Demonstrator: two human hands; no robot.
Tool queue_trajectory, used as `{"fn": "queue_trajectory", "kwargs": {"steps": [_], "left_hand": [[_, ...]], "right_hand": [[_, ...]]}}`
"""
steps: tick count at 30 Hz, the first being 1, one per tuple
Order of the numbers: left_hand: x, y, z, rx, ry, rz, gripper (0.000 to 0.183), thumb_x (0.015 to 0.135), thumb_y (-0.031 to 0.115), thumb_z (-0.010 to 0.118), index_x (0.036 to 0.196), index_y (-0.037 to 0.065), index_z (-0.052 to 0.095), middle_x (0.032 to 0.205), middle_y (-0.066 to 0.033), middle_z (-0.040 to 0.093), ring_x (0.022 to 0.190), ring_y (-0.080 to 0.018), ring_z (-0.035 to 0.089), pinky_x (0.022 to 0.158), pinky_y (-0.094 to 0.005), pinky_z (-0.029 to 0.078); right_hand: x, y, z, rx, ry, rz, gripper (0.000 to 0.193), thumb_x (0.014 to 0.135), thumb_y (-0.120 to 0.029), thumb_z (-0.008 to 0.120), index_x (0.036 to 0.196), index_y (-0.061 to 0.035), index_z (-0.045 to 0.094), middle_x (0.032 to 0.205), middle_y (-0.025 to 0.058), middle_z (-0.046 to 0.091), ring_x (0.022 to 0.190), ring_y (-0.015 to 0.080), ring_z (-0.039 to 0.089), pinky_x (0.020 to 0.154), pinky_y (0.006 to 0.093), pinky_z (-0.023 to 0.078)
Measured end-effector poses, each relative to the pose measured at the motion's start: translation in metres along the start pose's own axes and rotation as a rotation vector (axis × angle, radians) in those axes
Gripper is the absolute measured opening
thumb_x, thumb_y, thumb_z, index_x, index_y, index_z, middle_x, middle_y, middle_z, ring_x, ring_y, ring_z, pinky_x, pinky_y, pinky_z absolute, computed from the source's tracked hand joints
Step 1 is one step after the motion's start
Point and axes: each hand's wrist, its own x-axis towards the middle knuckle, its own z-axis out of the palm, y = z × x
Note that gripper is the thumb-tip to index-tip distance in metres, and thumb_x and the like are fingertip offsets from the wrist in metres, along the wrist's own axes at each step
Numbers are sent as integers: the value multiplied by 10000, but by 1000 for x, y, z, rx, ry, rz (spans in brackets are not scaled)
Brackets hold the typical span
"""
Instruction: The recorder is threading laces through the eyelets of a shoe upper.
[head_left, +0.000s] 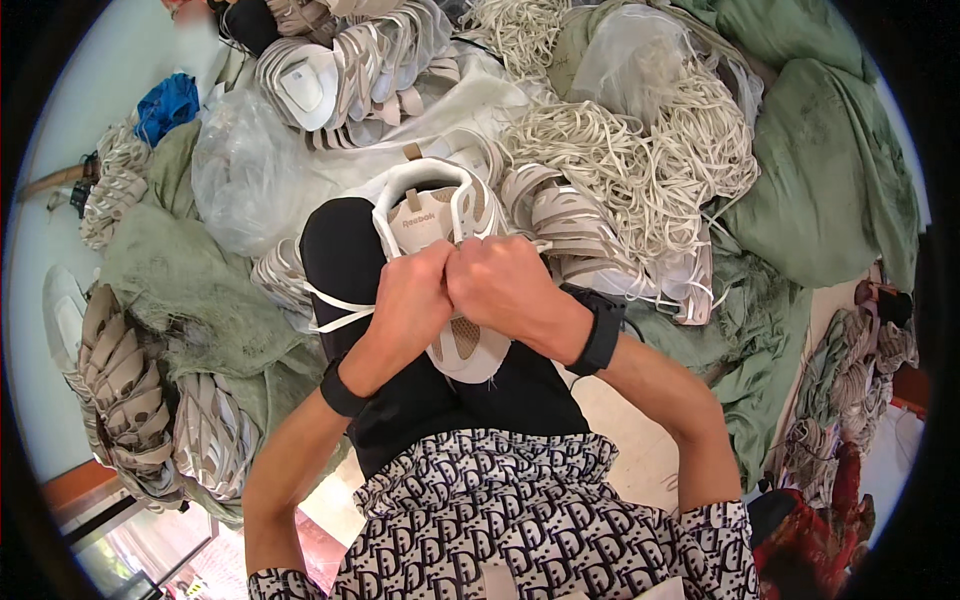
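A beige and cream shoe upper (465, 357) with tan mesh lies across my black-trousered lap, its collar pointing away from me. My left hand (415, 290) and my right hand (505, 290) meet knuckle to knuckle over its lacing area, both closed. From beside the left hand trails a flat cream shoelace (343, 316), looped out over my left thigh. A short pale bit of lace shows at the far side of the right hand. My fingertips and the middle of the lacing are hidden beneath the fists.
Beyond the shoe lies a big heap of cream laces (650, 165), near a clear plastic bag (245, 170). Stacked shoe uppers (575, 220) sit right of it, more (345, 80) at the far left and along the left (125, 380). Green sacking (815, 170) spreads on both sides.
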Motion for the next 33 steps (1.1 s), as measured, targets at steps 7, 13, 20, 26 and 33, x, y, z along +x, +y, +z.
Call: {"fn": "queue_trajectory", "kwargs": {"steps": [7, 13, 20, 26, 33], "left_hand": [[16, -4, -13, -125, -211, -74, 105, 749, 49, 507, 800, 2, 586, 656, -191, 571, 614, -345, 569, 548, -367, 451], [19, -14, -11, 223, -260, 247, 100, 754, 57, 515, 790, 12, 597, 589, -112, 559, 537, -262, 568, 501, -323, 454], [7, -41, -77, 543, 209, 427, 160, 721, 74, 551, 871, 19, 554, 709, -99, 554, 575, -247, 551, 502, -321, 448], [-13, -12, -112, 76, 469, -33, 71, 796, 29, 573, 857, 25, 608, 698, -110, 609, 545, -194, 584, 517, -272, 462], [15, -13, -139, 485, 574, 296, 138, 790, 46, 562, 916, 83, 604, 751, -142, 606, 645, -295, 596, 555, -345, 466]], "right_hand": [[-26, 29, 13, 508, -8, 274, 113, 603, -82, 663, 695, -46, 608, 651, 58, 578, 545, 176, 557, 507, 301, 454], [-25, 16, 3, 661, 112, 449, 250, 598, -83, 684, 822, -61, 574, 674, 86, 566, 635, 275, 572, 556, 347, 449], [-14, 25, -1, 423, -3, 192, 383, 630, -122, 700, 998, -70, 607, 732, 69, 542, 730, 231, 564, 619, 330, 456], [10, -23, -12, 453, 142, 131, 280, 655, -155, 686, 919, -79, 634, 613, 67, 506, 563, 246, 542, 533, 336, 450], [24, 18, -18, 762, 3, 217, 74, 682, -91, 572, 721, -61, 627, 683, 39, 605, 549, 158, 566, 483, 260, 454]]}}
